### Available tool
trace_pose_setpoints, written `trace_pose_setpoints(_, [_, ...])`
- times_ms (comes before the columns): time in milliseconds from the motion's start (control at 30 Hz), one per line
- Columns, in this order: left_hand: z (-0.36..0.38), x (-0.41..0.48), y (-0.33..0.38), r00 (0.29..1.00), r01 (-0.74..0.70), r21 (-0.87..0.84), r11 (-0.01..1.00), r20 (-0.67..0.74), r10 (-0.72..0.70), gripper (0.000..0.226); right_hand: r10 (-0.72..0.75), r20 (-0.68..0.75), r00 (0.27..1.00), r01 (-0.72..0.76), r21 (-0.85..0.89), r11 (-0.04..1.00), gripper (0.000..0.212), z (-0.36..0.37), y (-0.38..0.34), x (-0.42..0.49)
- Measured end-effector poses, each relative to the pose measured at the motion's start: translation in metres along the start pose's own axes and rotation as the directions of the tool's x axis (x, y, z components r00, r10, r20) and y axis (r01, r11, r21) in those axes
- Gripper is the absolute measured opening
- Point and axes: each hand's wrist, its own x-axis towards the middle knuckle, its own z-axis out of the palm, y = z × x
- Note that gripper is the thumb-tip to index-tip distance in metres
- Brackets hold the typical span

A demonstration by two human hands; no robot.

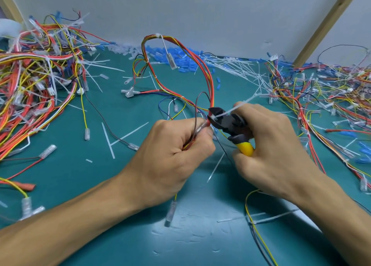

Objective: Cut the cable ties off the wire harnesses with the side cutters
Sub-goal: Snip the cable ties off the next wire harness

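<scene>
1. Cable tie (215,117), white, sat wrapped round the wire harness (209,80) near the middle of the green mat (80,175), at the black jaws of the side cutters (230,124). Its loose tail ran up and right past the right hand's fingers.
2. At far left, a tangled pile of harnesses (36,80) lay on the mat, white ties showing among the red, yellow and white wires.
3. The left hand (174,151) was curled in a fist round the harness's wires, thumb and forefinger pinching them just below the tie.
4. From that grip the harness rose in a tall loop toward the wall, with 1 more tie (159,35) at its top.
5. The right hand (275,145) was wrapped round the cutters' yellow handles. How far the jaws stood apart could not be told.
6. Loose cut ties (241,68) lay heaped by the wall, and a second harness pile (331,97) lay at right.
</scene>
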Motion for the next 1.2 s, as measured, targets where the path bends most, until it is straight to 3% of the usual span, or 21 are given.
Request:
trace_pose_setpoints(200, [0.000, -0.001, -0.001, 0.999, -0.045, 0.020, 0.999, 0.008, 0.045, 0.042, 0.012, -0.026, 1.000, -0.010, 0.075, 0.997, 0.021, 0.002, 0.002, -0.002])
trace_pose_setpoints(367, [-0.003, 0.002, 0.000, 0.994, -0.061, -0.025, 0.998, -0.088, 0.059, 0.041, 0.041, 0.010, 0.999, -0.041, 0.052, 0.998, 0.027, 0.003, -0.002, 0.000])
trace_pose_setpoints(600, [-0.006, 0.001, 0.007, 0.969, -0.184, 0.161, 0.970, -0.138, 0.206, 0.042, 0.009, 0.008, 1.000, -0.010, 0.176, 0.984, 0.015, 0.002, -0.017, -0.007])
trace_pose_setpoints(1200, [-0.005, 0.002, 0.010, 0.957, -0.207, 0.236, 0.949, -0.150, 0.246, 0.042, 0.167, 0.017, 0.986, -0.167, 0.213, 0.963, 0.012, 0.002, -0.019, -0.008])
